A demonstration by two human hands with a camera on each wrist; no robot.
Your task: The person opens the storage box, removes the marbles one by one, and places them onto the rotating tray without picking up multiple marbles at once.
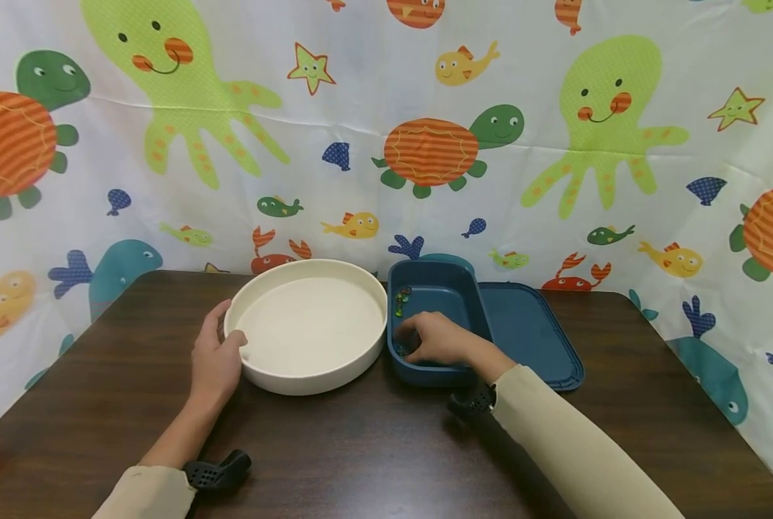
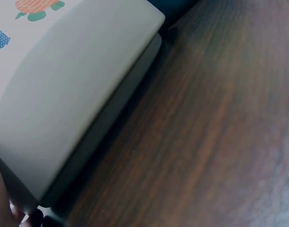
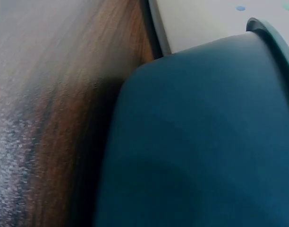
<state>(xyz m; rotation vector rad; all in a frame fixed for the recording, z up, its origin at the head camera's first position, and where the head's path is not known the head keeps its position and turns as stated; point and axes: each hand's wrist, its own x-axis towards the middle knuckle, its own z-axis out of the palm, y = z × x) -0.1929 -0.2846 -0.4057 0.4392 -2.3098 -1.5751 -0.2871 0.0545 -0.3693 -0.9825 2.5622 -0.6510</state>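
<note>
My left hand [image 1: 217, 353] holds the near-left rim of a shallow round cream tray [image 1: 311, 382], thumb over the rim and fingers along the outer wall. In the left wrist view the tray's side [image 2: 78, 94] fills the upper left, above the wood. My right hand [image 1: 441, 339] reaches down into a deep blue rectangular box [image 1: 438, 376], with thumb and fingertips apart near its left wall. Small shiny green and dark glass pieces [image 1: 400, 301] lie along that wall, some close to the fingertips. The box's outer wall [image 3: 196, 132] blocks the right hand from its wrist view.
A flat blue lid [image 1: 529, 335] lies on the dark wooden table [image 1: 334, 454], right of the box. Tray and box stand side by side near the back edge. Behind them hangs a white curtain [image 1: 373, 86] printed with sea animals.
</note>
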